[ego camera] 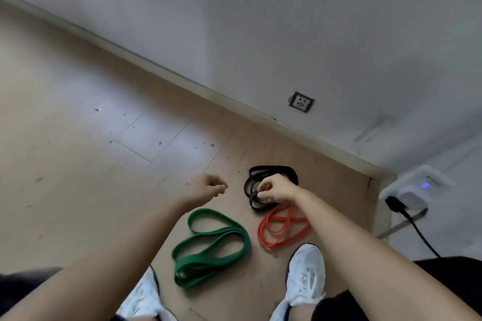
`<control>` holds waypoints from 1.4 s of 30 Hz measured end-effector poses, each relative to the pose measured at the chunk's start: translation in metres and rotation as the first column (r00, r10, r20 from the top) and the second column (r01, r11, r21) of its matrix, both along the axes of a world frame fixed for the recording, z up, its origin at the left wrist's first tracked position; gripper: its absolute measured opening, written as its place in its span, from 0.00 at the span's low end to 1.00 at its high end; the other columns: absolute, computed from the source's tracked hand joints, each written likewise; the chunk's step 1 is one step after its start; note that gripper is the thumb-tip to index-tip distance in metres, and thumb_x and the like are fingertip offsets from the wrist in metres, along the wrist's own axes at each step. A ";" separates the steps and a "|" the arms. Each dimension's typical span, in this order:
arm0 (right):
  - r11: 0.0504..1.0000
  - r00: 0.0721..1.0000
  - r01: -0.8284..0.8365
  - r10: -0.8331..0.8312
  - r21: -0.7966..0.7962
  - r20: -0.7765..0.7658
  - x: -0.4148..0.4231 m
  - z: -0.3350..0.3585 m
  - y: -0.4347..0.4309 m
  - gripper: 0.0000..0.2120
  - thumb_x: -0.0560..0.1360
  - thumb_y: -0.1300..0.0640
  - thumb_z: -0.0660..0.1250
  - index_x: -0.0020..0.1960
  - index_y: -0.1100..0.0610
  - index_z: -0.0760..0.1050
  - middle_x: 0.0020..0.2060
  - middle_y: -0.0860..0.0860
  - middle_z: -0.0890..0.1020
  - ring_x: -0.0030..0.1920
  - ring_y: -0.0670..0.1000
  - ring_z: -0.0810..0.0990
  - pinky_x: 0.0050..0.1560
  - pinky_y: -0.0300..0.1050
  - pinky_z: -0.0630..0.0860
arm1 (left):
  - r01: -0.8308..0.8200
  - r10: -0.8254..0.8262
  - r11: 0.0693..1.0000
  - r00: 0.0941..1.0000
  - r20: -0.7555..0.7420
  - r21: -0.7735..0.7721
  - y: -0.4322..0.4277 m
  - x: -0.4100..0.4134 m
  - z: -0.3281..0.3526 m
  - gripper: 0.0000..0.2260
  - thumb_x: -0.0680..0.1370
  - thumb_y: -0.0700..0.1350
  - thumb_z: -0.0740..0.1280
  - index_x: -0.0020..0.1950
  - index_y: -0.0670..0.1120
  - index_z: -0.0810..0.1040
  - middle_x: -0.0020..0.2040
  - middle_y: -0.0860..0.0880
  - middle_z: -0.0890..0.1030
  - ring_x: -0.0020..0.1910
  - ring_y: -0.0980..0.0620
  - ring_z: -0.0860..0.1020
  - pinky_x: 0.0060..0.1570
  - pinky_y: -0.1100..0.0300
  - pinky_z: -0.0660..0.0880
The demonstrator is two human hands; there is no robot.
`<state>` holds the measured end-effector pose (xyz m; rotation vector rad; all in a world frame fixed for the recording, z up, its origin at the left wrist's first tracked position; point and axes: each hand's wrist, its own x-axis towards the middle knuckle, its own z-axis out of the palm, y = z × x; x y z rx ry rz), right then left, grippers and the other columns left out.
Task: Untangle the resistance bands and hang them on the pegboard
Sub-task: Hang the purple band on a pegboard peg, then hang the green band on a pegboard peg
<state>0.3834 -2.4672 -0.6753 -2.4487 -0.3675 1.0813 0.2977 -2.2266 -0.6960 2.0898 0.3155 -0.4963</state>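
Pinching a strand of the black band (273, 170), right of lower centre, our right hand (277, 189) is clamped on it. Our left hand (208, 186), beside it, is curled and grips nothing. The green band (229, 232) and orange band (261, 232) lie below on the floor (78, 138).

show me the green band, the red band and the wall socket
green band (245, 242), head view, right bend
red band (260, 232), head view, left bend
wall socket (301, 102), head view, faceplate centre

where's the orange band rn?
Head view: orange band on the floor right of centre, between the black band and right shoe, green band to its left.
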 end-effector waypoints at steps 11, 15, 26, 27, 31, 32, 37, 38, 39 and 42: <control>0.885 0.872 0.459 -0.466 -0.082 -0.150 -0.102 -0.150 -0.001 0.16 0.73 0.56 0.75 0.59 0.62 0.80 0.50 0.54 0.82 0.56 0.55 0.81 0.57 0.46 0.76 | 0.286 -0.291 0.931 0.957 -0.014 0.226 -0.034 -0.039 -0.118 0.11 0.78 0.50 0.68 0.59 0.54 0.82 0.58 0.53 0.82 0.56 0.51 0.79 0.58 0.51 0.77; 0.784 0.757 0.608 -0.621 -0.126 -0.205 -0.129 -0.182 0.002 0.22 0.72 0.49 0.77 0.60 0.58 0.77 0.54 0.51 0.81 0.58 0.55 0.79 0.61 0.50 0.76 | 0.474 -0.470 0.780 0.875 -0.116 0.410 -0.044 -0.039 -0.147 0.26 0.77 0.60 0.66 0.74 0.55 0.70 0.73 0.51 0.71 0.72 0.46 0.67 0.70 0.48 0.63; 0.613 0.554 0.780 -0.771 -0.128 -0.315 -0.145 -0.201 0.016 0.11 0.72 0.61 0.75 0.44 0.55 0.72 0.39 0.54 0.80 0.36 0.54 0.81 0.45 0.58 0.85 | 0.593 -0.622 0.498 0.753 -0.215 0.633 -0.032 -0.037 -0.168 0.20 0.81 0.51 0.64 0.72 0.51 0.72 0.64 0.46 0.77 0.62 0.43 0.75 0.59 0.49 0.71; 0.608 0.553 0.788 -0.770 -0.101 -0.319 -0.145 -0.201 0.014 0.11 0.71 0.61 0.76 0.46 0.56 0.73 0.40 0.54 0.81 0.39 0.55 0.83 0.47 0.58 0.84 | 0.589 -0.609 0.537 0.766 -0.206 0.604 -0.030 -0.036 -0.167 0.19 0.81 0.51 0.64 0.72 0.51 0.73 0.63 0.47 0.77 0.61 0.44 0.76 0.58 0.50 0.71; 0.565 0.542 0.824 -0.759 0.049 -0.362 -0.140 -0.190 0.008 0.14 0.69 0.64 0.77 0.48 0.55 0.74 0.46 0.56 0.84 0.48 0.55 0.84 0.45 0.45 0.80 | 0.517 -0.486 0.780 0.856 -0.177 0.352 -0.012 -0.030 -0.153 0.19 0.79 0.50 0.68 0.70 0.53 0.76 0.57 0.51 0.78 0.54 0.50 0.79 0.51 0.54 0.78; 0.554 0.536 0.829 -0.749 0.074 -0.391 -0.138 -0.184 0.008 0.15 0.69 0.65 0.77 0.49 0.57 0.74 0.46 0.57 0.85 0.46 0.54 0.84 0.43 0.44 0.79 | 0.498 -0.459 0.822 0.866 -0.198 0.274 -0.007 -0.027 -0.148 0.20 0.78 0.49 0.70 0.70 0.54 0.76 0.56 0.52 0.78 0.52 0.51 0.79 0.52 0.54 0.78; 0.512 0.552 0.830 -0.700 0.221 -0.453 -0.123 -0.155 0.016 0.19 0.63 0.60 0.81 0.48 0.55 0.74 0.44 0.57 0.86 0.42 0.53 0.82 0.41 0.49 0.77 | 0.344 -0.320 0.934 0.926 -0.201 0.098 0.012 -0.021 -0.120 0.19 0.75 0.43 0.73 0.65 0.52 0.77 0.58 0.51 0.78 0.52 0.51 0.79 0.56 0.53 0.79; 0.504 0.558 0.828 -0.692 0.247 -0.458 -0.120 -0.148 0.018 0.19 0.64 0.60 0.80 0.48 0.55 0.73 0.43 0.54 0.86 0.41 0.51 0.81 0.40 0.47 0.76 | 0.314 -0.297 0.947 0.936 -0.192 0.064 0.015 -0.021 -0.114 0.18 0.74 0.42 0.73 0.63 0.51 0.78 0.58 0.52 0.78 0.53 0.52 0.79 0.57 0.54 0.79; 0.499 0.567 0.822 -0.683 0.274 -0.460 -0.117 -0.140 0.020 0.18 0.66 0.61 0.80 0.48 0.54 0.73 0.42 0.53 0.85 0.41 0.50 0.81 0.39 0.47 0.75 | 0.291 -0.281 0.957 0.942 -0.185 0.025 0.016 -0.022 -0.108 0.17 0.74 0.41 0.73 0.61 0.52 0.78 0.58 0.52 0.79 0.54 0.52 0.79 0.59 0.54 0.79; 0.481 0.596 0.803 -0.649 0.353 -0.473 -0.108 -0.118 0.021 0.17 0.69 0.66 0.78 0.50 0.57 0.73 0.44 0.55 0.84 0.44 0.53 0.83 0.47 0.52 0.81 | 0.225 -0.240 0.970 0.951 -0.193 -0.095 0.019 -0.020 -0.083 0.14 0.74 0.39 0.74 0.57 0.51 0.77 0.54 0.48 0.83 0.54 0.48 0.82 0.58 0.49 0.81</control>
